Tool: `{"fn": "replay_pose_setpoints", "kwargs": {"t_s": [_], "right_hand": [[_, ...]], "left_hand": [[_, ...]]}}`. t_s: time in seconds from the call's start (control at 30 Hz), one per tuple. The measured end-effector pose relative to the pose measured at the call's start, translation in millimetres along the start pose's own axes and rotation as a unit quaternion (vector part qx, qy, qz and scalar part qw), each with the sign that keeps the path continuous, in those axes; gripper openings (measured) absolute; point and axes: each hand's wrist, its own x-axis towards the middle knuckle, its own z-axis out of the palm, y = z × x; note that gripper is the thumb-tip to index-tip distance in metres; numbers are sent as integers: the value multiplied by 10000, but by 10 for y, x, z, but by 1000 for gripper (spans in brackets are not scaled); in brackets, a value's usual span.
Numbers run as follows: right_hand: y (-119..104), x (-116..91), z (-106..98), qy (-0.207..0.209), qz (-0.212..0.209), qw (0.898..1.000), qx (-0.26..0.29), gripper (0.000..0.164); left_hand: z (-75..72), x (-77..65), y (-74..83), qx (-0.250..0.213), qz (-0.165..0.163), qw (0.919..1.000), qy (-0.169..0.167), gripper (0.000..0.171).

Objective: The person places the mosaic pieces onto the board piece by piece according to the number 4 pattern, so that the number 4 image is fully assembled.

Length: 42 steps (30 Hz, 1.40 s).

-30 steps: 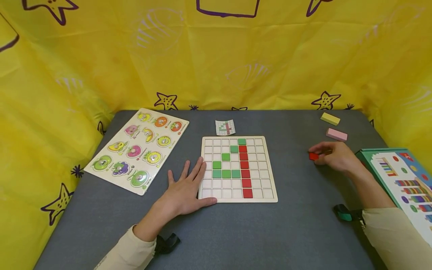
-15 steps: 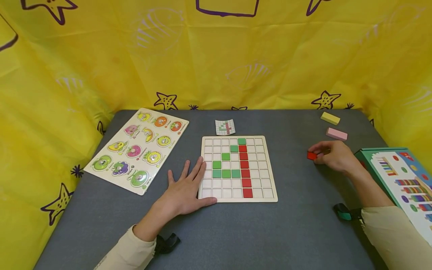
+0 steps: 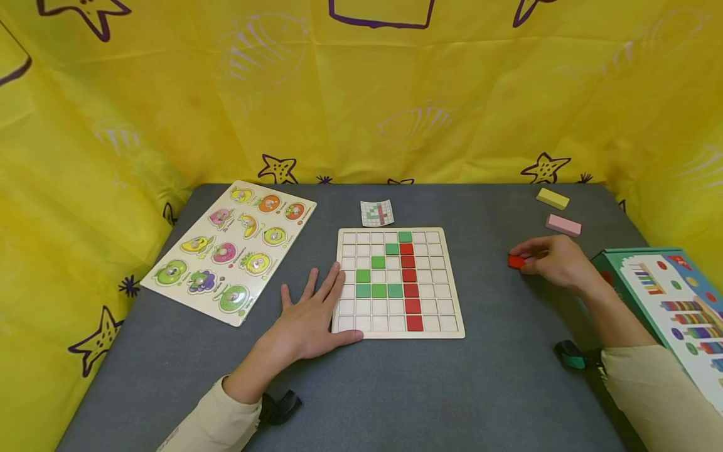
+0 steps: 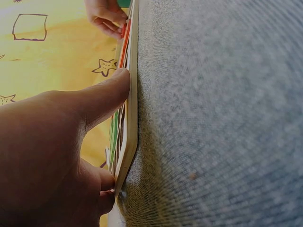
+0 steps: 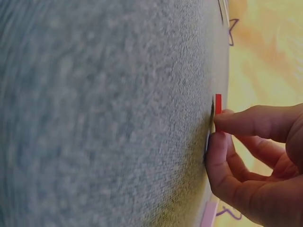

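Observation:
A wooden grid board [image 3: 456, 289] lies in the middle of the table in the head view. It carries a column of red square tiles [image 3: 410, 276] and several green tiles [image 3: 378, 290]. My left hand [image 3: 307, 326] rests with fingers spread at the board's left edge, the thumb on its lower left corner. In the left wrist view that thumb touches the board's edge [image 4: 134, 94]. To the right of the board, my right hand [image 3: 556, 260] pinches a loose red tile [image 3: 515, 261]. The right wrist view shows this tile [image 5: 218, 102] between thumb and fingers, just off the table.
A small pattern card [image 3: 376, 213] lies behind the board. A fruit puzzle board [image 3: 186, 267] is at the left. Yellow [image 3: 552, 198] and pink [image 3: 563, 225] blocks sit at the back right, with a green-edged box [image 3: 666, 276] by the right forearm. Yellow cloth [image 3: 361, 113] hangs behind.
My right hand has shifted slightly left with the red tile in its fingers. My left hand and the board have stayed in place.

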Motion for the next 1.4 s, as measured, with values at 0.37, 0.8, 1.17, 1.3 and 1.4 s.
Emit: {"fn": "replay_pose_setpoints", "kwargs": {"t_s": [0.37,0.8,1.17,1.3,1.4], "right_hand": [[-168,12,84,163,-289,9994,-5,34],[-481,15,233,115,-579,9980,214,31],[-825,-37,412,-107,-960,9947,345,27],[-948,-52,532,-285,-1072,9928,461,28],[-1021,-63,623,-442,-1163,9906,564,28]], "left_hand": [[3,-2,-1,0,17,10000,23,113],[-9,-8,10,-20,8,10000,7,113],[-5,14,-2,45,17,10000,-25,113],[-2,13,-6,32,6,10000,-30,114],[-3,10,-6,17,11,10000,-30,114]]}}
